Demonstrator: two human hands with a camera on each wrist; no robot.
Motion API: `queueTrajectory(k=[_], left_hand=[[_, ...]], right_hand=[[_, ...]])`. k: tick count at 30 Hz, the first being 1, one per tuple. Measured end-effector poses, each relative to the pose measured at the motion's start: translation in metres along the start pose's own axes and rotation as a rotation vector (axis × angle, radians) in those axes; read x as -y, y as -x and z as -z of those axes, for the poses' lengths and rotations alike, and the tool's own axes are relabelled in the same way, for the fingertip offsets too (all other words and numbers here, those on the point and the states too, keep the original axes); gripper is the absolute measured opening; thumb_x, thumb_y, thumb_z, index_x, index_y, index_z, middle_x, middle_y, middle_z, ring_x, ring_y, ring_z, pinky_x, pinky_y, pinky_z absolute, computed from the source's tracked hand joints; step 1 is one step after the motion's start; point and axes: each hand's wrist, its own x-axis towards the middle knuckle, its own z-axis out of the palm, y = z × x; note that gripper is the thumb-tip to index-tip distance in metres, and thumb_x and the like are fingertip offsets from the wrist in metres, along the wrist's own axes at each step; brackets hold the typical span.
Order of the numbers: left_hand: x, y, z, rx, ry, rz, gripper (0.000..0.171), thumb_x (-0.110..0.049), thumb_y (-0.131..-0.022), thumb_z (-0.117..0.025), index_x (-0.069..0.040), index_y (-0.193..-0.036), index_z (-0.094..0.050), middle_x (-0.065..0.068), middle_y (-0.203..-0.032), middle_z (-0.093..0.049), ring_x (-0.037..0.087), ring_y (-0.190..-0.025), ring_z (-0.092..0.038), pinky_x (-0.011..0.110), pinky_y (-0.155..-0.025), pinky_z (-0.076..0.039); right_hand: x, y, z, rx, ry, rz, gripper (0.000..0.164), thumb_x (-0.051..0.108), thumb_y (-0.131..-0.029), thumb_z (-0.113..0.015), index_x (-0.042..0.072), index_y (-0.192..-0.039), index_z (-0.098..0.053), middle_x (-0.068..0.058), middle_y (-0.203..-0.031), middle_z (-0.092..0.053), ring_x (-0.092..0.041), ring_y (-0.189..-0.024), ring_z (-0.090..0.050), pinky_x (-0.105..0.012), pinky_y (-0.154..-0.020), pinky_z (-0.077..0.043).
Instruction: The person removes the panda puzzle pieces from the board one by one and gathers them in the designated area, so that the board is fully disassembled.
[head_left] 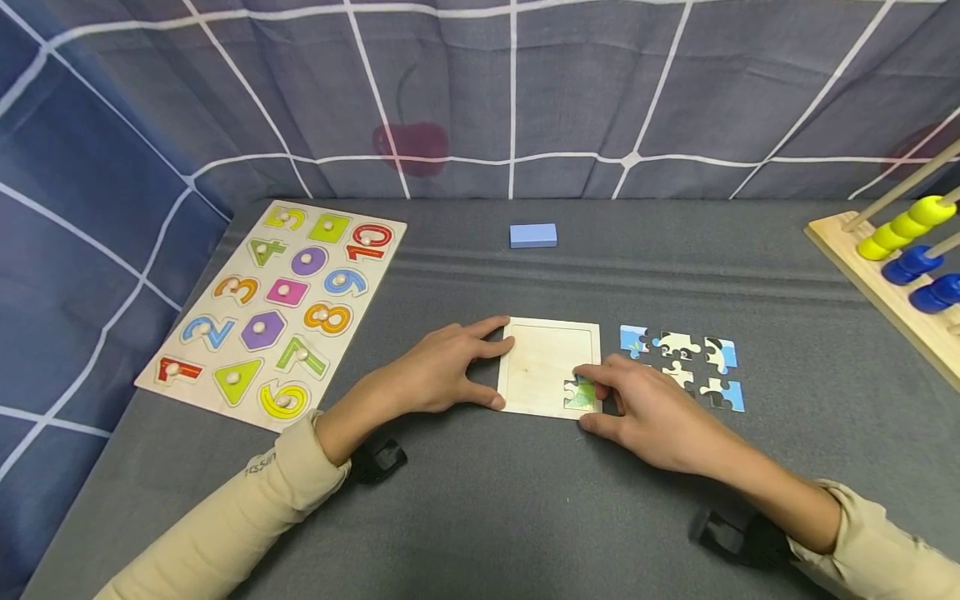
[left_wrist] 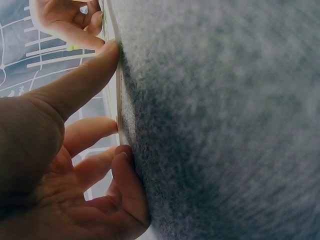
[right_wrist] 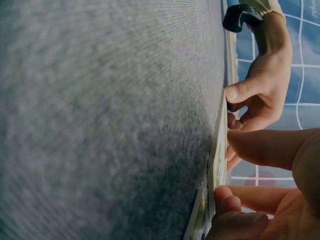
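Observation:
A shallow square wooden puzzle tray (head_left: 536, 354) lies flat in the middle of the table. One green jigsaw piece (head_left: 579, 394) sits in its lower right corner. My left hand (head_left: 438, 367) holds the tray along its left side, thumb at the near corner and index finger at the far one. My right hand (head_left: 660, 408) has a fingertip at the upper edge of the green piece, while its thumb touches the tray's near edge; I cannot tell whether it pinches anything. Right of the tray lie several loose jigsaw pieces (head_left: 678, 343), with panda and blue parts, some partly behind the right hand.
At the left lies a number-and-shape peg board (head_left: 273, 312). A blue block (head_left: 533, 236) rests beyond the tray, near the curtain (head_left: 465, 92). An abacus (head_left: 877, 258) with yellow and blue beads stands at the right edge of the grey table (head_left: 480, 508).

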Motion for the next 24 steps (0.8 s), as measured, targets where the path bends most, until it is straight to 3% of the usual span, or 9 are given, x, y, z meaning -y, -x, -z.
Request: queueTrajectory(k=[16, 24], left_hand=[[-0.0009, 0.0002, 0.002, 0.008, -0.003, 0.003, 0.078, -0.041, -0.081, -0.081, -0.014, -0.147, -0.048, 0.004, -0.16, -0.028, 0.036, -0.135, -0.04, 0.05, -0.109, -0.03], [-0.0016, 0.0005, 0.0024, 0.009, -0.002, 0.003, 0.079, -0.041, -0.081, -0.081, -0.014, -0.147, -0.048, 0.005, -0.16, -0.028, 0.035, -0.136, -0.039, 0.05, -0.109, -0.03]], right_hand=[[0.0008, -0.0019, 0.0099, -0.044, -0.111, -0.007, 0.027, 0.011, -0.083, -0.079, 0.013, -0.107, -0.066, 0.003, -0.091, -0.055, -0.014, -0.077, -0.048, -0.03, -0.065, -0.039], [-0.001, -0.0028, 0.0073, -0.005, -0.212, -0.024, 0.023, 0.002, -0.086, -0.072, 0.015, -0.1, -0.06, 0.005, -0.073, -0.054, -0.01, -0.062, -0.05, -0.028, -0.058, -0.042]])
